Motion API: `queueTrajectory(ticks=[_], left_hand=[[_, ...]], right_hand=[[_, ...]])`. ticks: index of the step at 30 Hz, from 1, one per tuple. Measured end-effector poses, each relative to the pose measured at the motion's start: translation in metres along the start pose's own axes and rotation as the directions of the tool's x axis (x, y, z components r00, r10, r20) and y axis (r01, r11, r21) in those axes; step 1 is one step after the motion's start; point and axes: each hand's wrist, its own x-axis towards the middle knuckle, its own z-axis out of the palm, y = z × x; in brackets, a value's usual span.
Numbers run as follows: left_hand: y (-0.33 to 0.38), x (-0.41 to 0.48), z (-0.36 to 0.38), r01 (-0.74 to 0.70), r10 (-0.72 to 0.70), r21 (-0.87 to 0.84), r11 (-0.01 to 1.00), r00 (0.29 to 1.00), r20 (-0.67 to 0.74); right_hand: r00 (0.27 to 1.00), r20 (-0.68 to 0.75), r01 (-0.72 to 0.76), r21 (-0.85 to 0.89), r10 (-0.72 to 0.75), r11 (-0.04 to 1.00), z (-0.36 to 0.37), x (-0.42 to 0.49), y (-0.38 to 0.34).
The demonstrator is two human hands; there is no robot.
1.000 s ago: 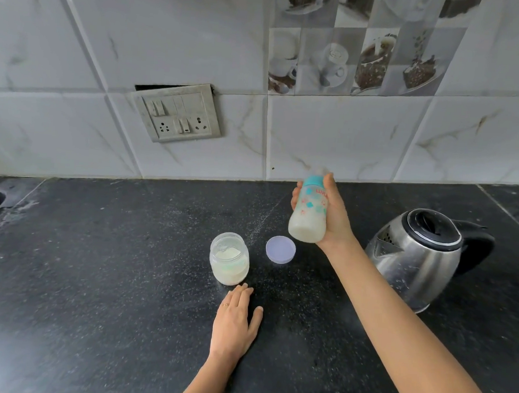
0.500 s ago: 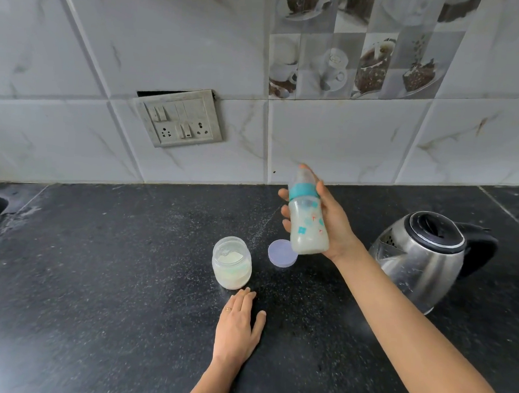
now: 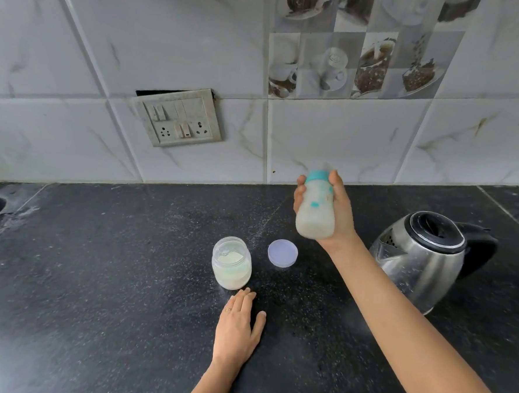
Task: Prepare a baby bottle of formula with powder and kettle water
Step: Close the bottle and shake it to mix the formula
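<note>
Two hands: right hand grips capped baby bottle aloft over surface, likely mixing. Left hand flat, fingers straight, bracing beside open powder jar. Kettle parked right.

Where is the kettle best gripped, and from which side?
Probably the kettle is best taken by its black handle, coming from the right: the handle loops out on that side, opposite the spout, and the kettle stands upright.

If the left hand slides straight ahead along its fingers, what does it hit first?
Probably the open powder jar: the left hand lies flat on the counter, fingertips aimed at its base and nearly touching. The loose lid lies right of that line.
</note>
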Motion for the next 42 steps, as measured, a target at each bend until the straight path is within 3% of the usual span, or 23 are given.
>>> queueTrajectory(ticks=[2,4,9,10,12,14,15,19,20,23,24,28,30,32,34,36,39,42], left_hand=[[0.0,0.001,0.0,-0.005,0.005,0.001,1.0,1.0,-0.007],[-0.001,0.002,0.0,-0.005,0.005,0.003,1.0,1.0,-0.009],[0.0,0.0,0.0,-0.002,0.002,0.001,1.0,1.0,0.004],[0.0,0.0,0.0,-0.005,0.005,0.004,1.0,1.0,0.007],[-0.001,0.0,-0.001,-0.008,0.008,0.007,1.0,1.0,0.009],[-0.001,0.002,-0.001,-0.007,0.007,0.004,1.0,1.0,0.007],[-0.001,0.002,-0.001,-0.008,0.008,0.003,1.0,1.0,0.006],[-0.001,0.001,-0.001,-0.008,0.008,-0.005,1.0,1.0,0.01],[-0.001,0.001,0.0,-0.007,0.007,-0.005,1.0,1.0,0.01],[-0.001,0.001,0.0,-0.007,0.007,-0.005,1.0,1.0,0.001],[-0.001,0.002,-0.001,-0.007,0.007,-0.003,1.0,1.0,0.0],[-0.001,0.001,0.0,0.002,-0.002,0.001,1.0,1.0,0.016],[-0.001,0.0,0.001,-0.002,0.002,0.001,1.0,1.0,0.018],[-0.002,0.0,0.0,-0.004,0.004,0.004,1.0,1.0,0.009],[-0.002,0.002,0.0,-0.004,0.004,0.008,1.0,1.0,0.007],[-0.002,0.002,0.001,-0.002,0.002,0.011,1.0,1.0,0.01],[-0.001,0.001,0.0,0.0,0.0,0.002,1.0,1.0,0.013],[-0.002,0.0,0.001,0.002,-0.002,0.006,1.0,1.0,0.012]], right_hand=[[0.977,0.193,-0.038,-0.236,0.086,0.971,-0.002,-0.007,0.001],[0.952,0.282,-0.029,-0.297,0.117,0.954,0.001,-0.009,0.001],[0.999,0.03,-0.039,0.156,0.035,0.987,-0.004,0.005,0.0],[0.997,0.047,-0.061,0.129,0.055,0.99,-0.007,0.004,0.002],[0.98,0.164,-0.099,-0.089,0.113,0.991,-0.014,0.001,0.004],[0.965,0.236,-0.053,-0.261,0.117,0.964,-0.016,-0.003,0.006],[0.973,0.207,-0.044,-0.247,0.097,0.968,-0.015,-0.002,0.007],[0.995,-0.096,-0.012,0.129,0.024,0.992,-0.02,0.009,0.004],[0.996,-0.076,-0.036,0.124,0.045,0.992,-0.022,0.008,0.005],[0.986,0.138,-0.064,-0.195,0.092,0.979,-0.024,0.002,0.006],[0.985,0.152,-0.053,-0.216,0.087,0.975,-0.022,0.001,0.006],[0.996,-0.087,0.022,0.166,-0.007,0.986,-0.027,0.008,0.002],[0.999,-0.04,-0.031,0.129,0.036,0.991,-0.03,0.006,0.001],[0.983,0.141,-0.104,-0.07,0.113,0.992,-0.033,0.001,0.001],[0.953,0.275,-0.102,-0.095,0.125,0.99,-0.034,-0.005,0.001],[0.964,0.254,-0.107,0.097,0.079,0.99,-0.031,-0.003,0.0],[1.0,0.019,-0.017,0.356,0.011,0.934,-0.034,0.003,0.001],[0.993,0.106,-0.071,0.183,0.052,0.98,-0.035,0.0,0.003]])
